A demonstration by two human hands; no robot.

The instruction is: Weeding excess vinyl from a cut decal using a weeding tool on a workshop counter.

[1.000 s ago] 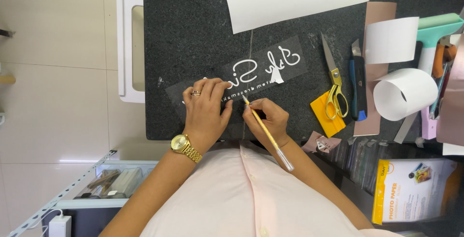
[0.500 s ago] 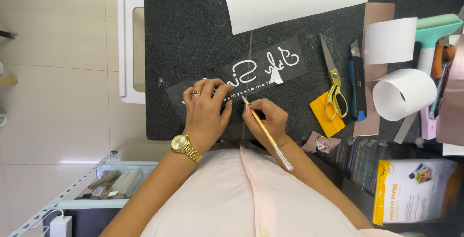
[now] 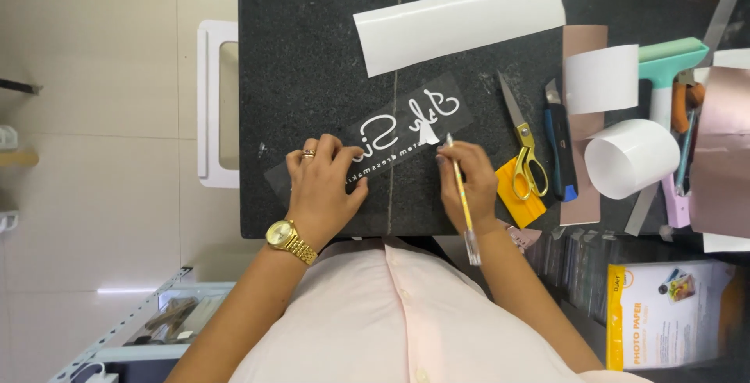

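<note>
A clear strip with white cut-out lettering (image 3: 406,125) lies slanted on the dark stone table (image 3: 312,55). My left hand (image 3: 322,189), with a ring and a gold watch on the wrist, presses flat on the strip's near-left end. My right hand (image 3: 467,184) grips a thin yellow pen-like tool (image 3: 461,195), its tip touching the strip by the white lettering. Both forearms come up from a light pink shirt at the bottom of the view.
A long white sheet (image 3: 457,22) lies at the table's far side. To the right are yellow-handled scissors (image 3: 522,149), a yellow scraper (image 3: 517,195), a blue utility knife (image 3: 561,149), white rolls (image 3: 631,156), a teal squeegee (image 3: 664,67) and pinkish sheets (image 3: 723,141). A white frame (image 3: 212,106) stands left.
My right hand and the tool's tip have shifted slightly along the lettering; the left hand stays pressed on the strip.
</note>
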